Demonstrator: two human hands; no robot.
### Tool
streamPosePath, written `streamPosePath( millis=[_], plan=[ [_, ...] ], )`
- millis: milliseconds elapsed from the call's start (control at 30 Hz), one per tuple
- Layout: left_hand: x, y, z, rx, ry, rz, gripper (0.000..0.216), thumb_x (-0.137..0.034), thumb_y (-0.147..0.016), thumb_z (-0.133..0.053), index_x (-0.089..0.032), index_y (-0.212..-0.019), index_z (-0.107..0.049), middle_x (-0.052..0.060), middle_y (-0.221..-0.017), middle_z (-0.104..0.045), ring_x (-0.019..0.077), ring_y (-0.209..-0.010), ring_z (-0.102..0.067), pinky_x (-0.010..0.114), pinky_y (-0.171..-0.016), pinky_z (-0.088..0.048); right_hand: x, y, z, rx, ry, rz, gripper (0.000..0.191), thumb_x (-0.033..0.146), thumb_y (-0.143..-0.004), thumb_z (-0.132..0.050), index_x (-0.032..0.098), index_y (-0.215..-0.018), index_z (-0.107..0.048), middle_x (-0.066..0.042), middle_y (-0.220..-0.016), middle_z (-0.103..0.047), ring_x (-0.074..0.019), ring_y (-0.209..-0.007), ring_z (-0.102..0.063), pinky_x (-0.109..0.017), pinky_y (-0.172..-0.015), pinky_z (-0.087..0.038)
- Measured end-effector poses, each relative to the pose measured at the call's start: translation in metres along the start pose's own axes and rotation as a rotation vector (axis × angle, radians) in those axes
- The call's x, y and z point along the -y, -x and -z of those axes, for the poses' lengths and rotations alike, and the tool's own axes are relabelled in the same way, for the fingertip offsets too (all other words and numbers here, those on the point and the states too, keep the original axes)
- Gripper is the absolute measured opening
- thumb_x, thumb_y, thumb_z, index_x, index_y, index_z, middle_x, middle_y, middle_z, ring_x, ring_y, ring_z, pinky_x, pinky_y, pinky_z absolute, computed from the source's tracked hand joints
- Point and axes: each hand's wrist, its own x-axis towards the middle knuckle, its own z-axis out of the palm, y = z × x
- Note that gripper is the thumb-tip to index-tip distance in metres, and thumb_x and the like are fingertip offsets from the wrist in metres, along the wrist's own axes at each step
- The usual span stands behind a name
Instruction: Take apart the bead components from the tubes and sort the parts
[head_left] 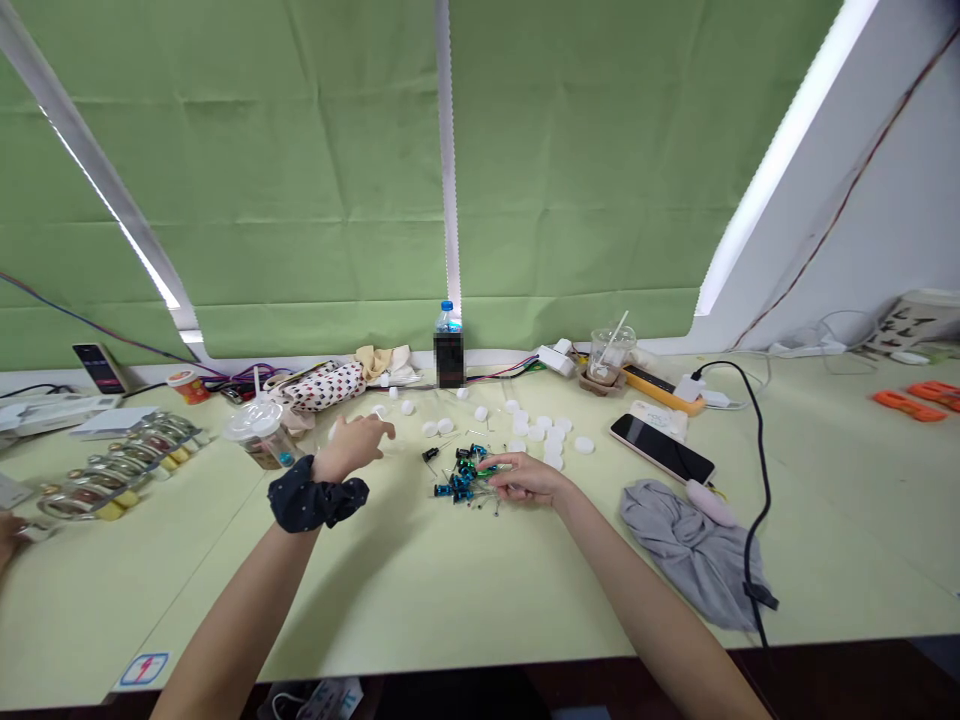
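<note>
My right hand (525, 478) reaches in from the right, fingers stretched out and apart over a pile of small blue and black parts with thin metal stems (461, 482). Its fingertips touch or cover the pile's right side, where a little green shows. My left hand (356, 442), with a dark scrunchie (311, 497) on its wrist, hovers over the table at left. Those fingers are spread and loosely bent, and I see nothing held. Just beyond it lie several round white caps (430, 428). More white caps (553, 440) are scattered behind my right hand.
A lidded plastic cup (259, 430) stands left of my left hand. Behind are a water bottle (448, 320) and an iced drink cup (611, 350). At right lie a phone (662, 448), a grey cloth (686, 555) and a black cable (761, 490). Another person's hand (9, 540) is at far left.
</note>
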Motion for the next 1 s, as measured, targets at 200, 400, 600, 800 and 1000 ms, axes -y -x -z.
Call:
streamPosePath(
  millis=[200,400,600,800,1000],
  plan=[
    [0.040,-0.017,-0.033,-0.154,-0.008,0.224,0.039,-0.016,-0.083,-0.047,-0.025,-0.121,-0.053,0.015,-0.121,-0.054,0.0367,-0.115,-0.044,0.057,-0.088,-0.035,0.005,0.009,0.022,-0.307,0.207,0.003,0.038,0.042,-0.082,-0.051,0.017,-0.109,-0.057,0.005,-0.041,-0.051,-0.0068,-0.029,-0.033,-0.018,-0.033,-0.018],
    [0.052,-0.024,-0.072,-0.431,0.015,0.358,0.042,-0.011,-0.080,-0.046,-0.025,-0.118,-0.059,0.014,-0.140,-0.035,0.0363,-0.130,-0.026,0.051,-0.096,-0.034,-0.007,-0.002,0.050,-0.996,0.330,0.171,0.024,0.029,-0.083,-0.035,0.021,-0.100,-0.050,0.003,-0.059,-0.055,-0.0127,-0.048,-0.047,-0.022,-0.049,-0.035],
    [0.047,0.006,-0.075,-0.787,0.036,0.336,0.046,-0.014,-0.080,-0.047,-0.020,-0.126,-0.051,0.015,-0.144,-0.027,0.0329,-0.135,-0.018,0.052,-0.106,-0.017,-0.028,-0.016,0.072,-1.128,0.681,0.538,0.024,0.025,-0.083,-0.033,0.019,-0.096,-0.053,-0.010,-0.095,-0.059,-0.0231,-0.094,-0.054,-0.037,-0.083,-0.041],
    [0.063,0.047,-0.062,-1.106,0.154,0.627,0.060,-0.035,-0.077,-0.057,-0.014,-0.130,-0.039,0.019,-0.136,-0.026,0.0358,-0.132,-0.018,0.055,-0.104,-0.014,-0.034,-0.023,0.063,-1.127,0.919,0.501,0.027,0.027,-0.085,-0.037,0.019,-0.101,-0.058,-0.011,-0.111,-0.059,-0.0261,-0.108,-0.051,-0.053,-0.099,-0.027],
    [0.088,0.050,-0.079,-1.003,0.331,0.836,0.076,-0.044,-0.066,-0.067,-0.009,-0.125,-0.033,0.021,-0.123,-0.036,0.0377,-0.119,-0.032,0.052,-0.095,-0.031,-0.015,-0.016,-0.021,-0.876,1.270,0.605,0.043,0.047,-0.089,-0.040,0.030,-0.128,-0.048,-0.007,-0.138,-0.044,-0.0286,-0.132,-0.028,-0.061,-0.105,0.000]
  ],
)
